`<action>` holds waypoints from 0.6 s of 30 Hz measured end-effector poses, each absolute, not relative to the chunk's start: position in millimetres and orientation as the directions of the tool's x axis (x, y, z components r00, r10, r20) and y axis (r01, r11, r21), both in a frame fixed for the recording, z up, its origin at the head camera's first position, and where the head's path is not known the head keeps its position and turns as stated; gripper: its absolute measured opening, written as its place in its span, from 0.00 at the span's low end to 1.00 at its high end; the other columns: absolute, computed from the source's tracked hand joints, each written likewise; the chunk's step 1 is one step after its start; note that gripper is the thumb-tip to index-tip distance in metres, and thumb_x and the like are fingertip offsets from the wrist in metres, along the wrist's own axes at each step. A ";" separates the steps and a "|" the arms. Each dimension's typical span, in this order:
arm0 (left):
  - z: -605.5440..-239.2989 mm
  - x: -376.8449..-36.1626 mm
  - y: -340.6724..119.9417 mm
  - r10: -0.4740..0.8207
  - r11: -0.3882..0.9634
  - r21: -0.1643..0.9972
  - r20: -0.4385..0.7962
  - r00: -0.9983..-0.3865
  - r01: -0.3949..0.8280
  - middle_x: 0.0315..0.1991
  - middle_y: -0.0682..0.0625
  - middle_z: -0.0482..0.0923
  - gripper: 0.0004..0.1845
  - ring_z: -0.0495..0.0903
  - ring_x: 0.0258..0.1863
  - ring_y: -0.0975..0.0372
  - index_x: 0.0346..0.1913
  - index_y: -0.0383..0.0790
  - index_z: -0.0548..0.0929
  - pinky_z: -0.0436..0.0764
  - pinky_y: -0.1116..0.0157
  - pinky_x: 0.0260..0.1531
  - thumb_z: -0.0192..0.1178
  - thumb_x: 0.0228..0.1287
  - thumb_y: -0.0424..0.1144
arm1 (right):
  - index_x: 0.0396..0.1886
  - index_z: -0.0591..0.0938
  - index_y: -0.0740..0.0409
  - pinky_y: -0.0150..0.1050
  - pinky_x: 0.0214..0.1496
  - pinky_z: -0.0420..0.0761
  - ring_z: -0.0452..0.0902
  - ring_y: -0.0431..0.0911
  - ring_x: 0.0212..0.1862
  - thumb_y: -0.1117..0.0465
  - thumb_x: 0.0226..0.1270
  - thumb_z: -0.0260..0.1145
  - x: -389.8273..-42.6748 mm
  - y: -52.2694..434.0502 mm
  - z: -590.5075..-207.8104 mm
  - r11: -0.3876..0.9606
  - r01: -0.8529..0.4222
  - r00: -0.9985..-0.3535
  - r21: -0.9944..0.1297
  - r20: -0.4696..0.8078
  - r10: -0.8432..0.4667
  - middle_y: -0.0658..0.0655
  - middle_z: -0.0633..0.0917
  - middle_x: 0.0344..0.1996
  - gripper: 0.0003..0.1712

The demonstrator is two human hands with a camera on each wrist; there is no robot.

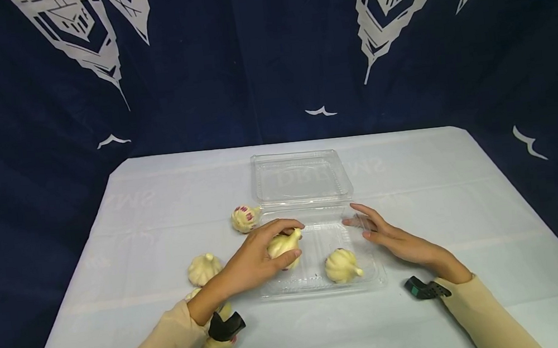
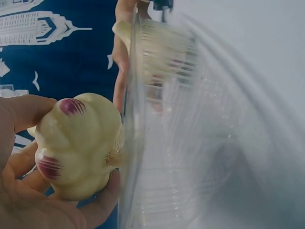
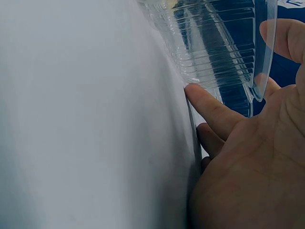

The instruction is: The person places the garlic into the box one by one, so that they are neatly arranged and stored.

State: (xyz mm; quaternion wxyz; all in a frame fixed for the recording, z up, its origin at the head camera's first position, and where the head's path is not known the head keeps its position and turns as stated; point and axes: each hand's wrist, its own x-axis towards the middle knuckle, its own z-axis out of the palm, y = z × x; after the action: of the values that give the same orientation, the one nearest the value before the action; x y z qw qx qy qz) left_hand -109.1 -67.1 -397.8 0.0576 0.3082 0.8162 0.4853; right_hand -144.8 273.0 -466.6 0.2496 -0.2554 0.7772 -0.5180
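My left hand (image 1: 261, 254) holds a garlic bulb (image 2: 78, 145), its fingers and thumb curled round the sides, over the left part of a clear plastic clamshell container (image 1: 315, 291). The bulb is cream with purple patches, its root end turned toward the container in the left wrist view. Another garlic bulb (image 1: 342, 266) lies inside, near the front right. At the container's right side my right hand (image 1: 398, 241) has its fingers spread and fairly straight along the rim and wall. One fingertip (image 3: 193, 89) meets the bottom of the outer wall.
The container's lid (image 1: 302, 177) lies folded back behind it. A purple-marked garlic bulb (image 1: 244, 219) sits by its back left corner. More bulbs, among them a pale garlic bulb (image 1: 204, 269), lie left of it, some partly under the left forearm. A dark patterned curtain (image 1: 269, 74) hangs behind the white table (image 1: 436, 181).
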 end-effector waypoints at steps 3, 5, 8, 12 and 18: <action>-399.3 -109.6 -66.5 0.561 0.338 0.829 0.202 -0.803 0.445 0.49 0.57 0.78 0.17 0.74 0.42 0.66 0.54 0.54 0.76 0.74 0.69 0.43 0.62 0.62 0.41 | 0.74 0.39 0.40 0.16 0.61 0.55 0.47 0.45 0.73 0.59 0.77 0.42 -145.7 272.1 -467.0 0.305 -0.145 -0.736 -0.941 -0.103 -0.669 0.56 0.59 0.71 0.34; -398.8 -110.2 -65.0 0.561 0.342 0.824 0.208 -0.801 0.453 0.47 0.58 0.78 0.16 0.74 0.40 0.66 0.52 0.53 0.77 0.75 0.69 0.41 0.63 0.61 0.42 | 0.74 0.39 0.41 0.16 0.61 0.55 0.47 0.47 0.73 0.60 0.77 0.41 -146.1 271.8 -467.4 0.285 -0.143 -0.733 -0.948 -0.092 -0.674 0.58 0.59 0.71 0.34; -398.1 -110.3 -62.5 0.556 0.356 0.809 0.219 -0.802 0.468 0.46 0.59 0.77 0.16 0.74 0.41 0.66 0.51 0.53 0.78 0.74 0.69 0.42 0.64 0.60 0.41 | 0.74 0.39 0.40 0.17 0.61 0.56 0.47 0.48 0.73 0.59 0.78 0.41 -146.1 271.9 -467.4 0.283 -0.135 -0.734 -0.949 -0.096 -0.673 0.58 0.59 0.71 0.33; -399.1 -108.2 -59.8 0.552 0.383 0.808 0.189 -0.812 0.448 0.48 0.55 0.72 0.17 0.71 0.47 0.65 0.52 0.56 0.78 0.71 0.67 0.47 0.65 0.59 0.41 | 0.74 0.38 0.38 0.16 0.61 0.56 0.47 0.49 0.73 0.58 0.78 0.42 -145.1 271.6 -466.4 0.291 -0.120 -0.736 -0.949 -0.112 -0.668 0.57 0.58 0.72 0.34; -401.4 -104.8 -56.5 0.555 0.410 0.814 0.136 -0.820 0.413 0.47 0.56 0.68 0.18 0.69 0.48 0.66 0.51 0.59 0.78 0.71 0.64 0.49 0.65 0.58 0.41 | 0.74 0.38 0.39 0.16 0.60 0.55 0.47 0.49 0.73 0.57 0.78 0.42 -143.7 272.5 -465.9 0.311 -0.121 -0.741 -0.943 -0.122 -0.660 0.56 0.58 0.72 0.34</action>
State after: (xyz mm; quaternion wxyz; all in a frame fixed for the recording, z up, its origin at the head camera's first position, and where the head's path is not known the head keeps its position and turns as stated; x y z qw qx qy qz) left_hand -104.8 -56.5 -401.4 0.0776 0.2894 0.8359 0.4598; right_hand -143.7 272.5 -465.9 0.2546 -0.2541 0.7685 -0.5292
